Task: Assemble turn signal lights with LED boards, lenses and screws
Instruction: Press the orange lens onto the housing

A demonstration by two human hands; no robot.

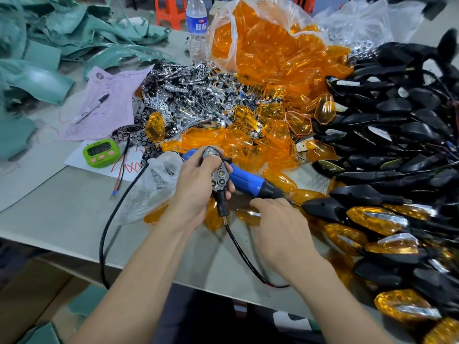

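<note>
I saw the left hand (196, 187), fingers curled round the signal housing (219, 173), in front of the blue screwdriver (248, 182). The right hand (280, 229) lay beside the screwdriver's tip, fingertips hidden; I could not tell its grip.

Translucent orange lenses (270, 58), black housings (397, 115), shiny silver reflectors (188, 90), blue screwdriver (244, 181), lime-green timer (101, 153), pale lilac paper (109, 105), teal scraps (49, 45)

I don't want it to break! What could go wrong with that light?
The light in the left hand has no lens yet, so its bare LEDs could get bumped. Its cable dangles off the table edge and might snag. The right hand reaches close to the screwdriver tip, which might poke it.
</note>
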